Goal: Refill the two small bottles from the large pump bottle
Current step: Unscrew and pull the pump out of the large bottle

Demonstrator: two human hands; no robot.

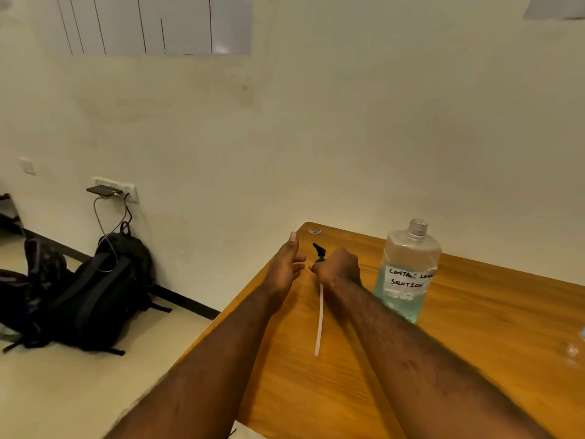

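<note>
A wooden table point(490, 327) with a rounded far corner stood against a plain cream wall point(348, 137), and a pale floor point(95, 391) ran off to the left. On the floor black backpacks point(104, 280) slumped by the skirting, below a socket plate point(129, 191) where a phone point(101, 190) rested with cables hanging down. The large bottle point(406, 270) stood upright near the table's far edge, its threaded neck uncapped and pointing straight up, with pale blue-green liquid inside and a handwritten label facing the camera. Just left of it the right hand point(338, 266) had its fingers curled round the black pump head point(319, 251), whose spout pointed up and away toward the wall. The white dip tube point(320, 321) ran from that fist back toward the camera, its long axis near to far. The left hand point(286, 264) hovered just beside the right, holding nothing, fingers relaxed and loosely apart, thumb raised. The pump's collar was hidden inside the fist, and I could not tell whether the tube's tip touched the table. A faint clear shape at the right edge was too blurred to identify.
</note>
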